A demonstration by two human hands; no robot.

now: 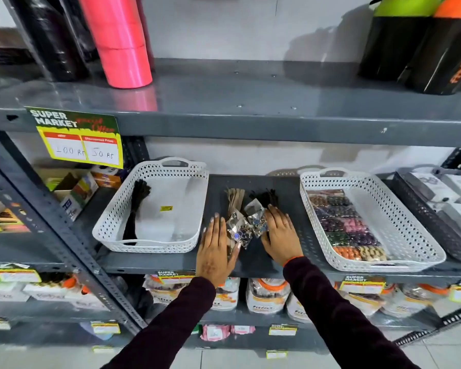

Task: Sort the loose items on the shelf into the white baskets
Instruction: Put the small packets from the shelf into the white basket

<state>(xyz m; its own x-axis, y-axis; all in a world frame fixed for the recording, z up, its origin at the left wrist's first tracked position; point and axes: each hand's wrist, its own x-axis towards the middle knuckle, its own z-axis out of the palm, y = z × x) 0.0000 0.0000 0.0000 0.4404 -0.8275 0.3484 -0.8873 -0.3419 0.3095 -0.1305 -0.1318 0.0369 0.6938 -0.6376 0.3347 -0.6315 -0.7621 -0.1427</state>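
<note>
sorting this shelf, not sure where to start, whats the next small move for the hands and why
Probably close both hands, left hand and right hand, on the shiny clear packets between them; they lie loose on the grey metal shelf, flanked by both hands, not yet gripped.

Between my two white baskets, shiny little packets [246, 225] and dark bundles [264, 197] lie loose on the grey shelf [253, 259]. The left basket [117, 222] holds one black bundle. The right basket [410, 235] holds a colourful bead pack.
</note>
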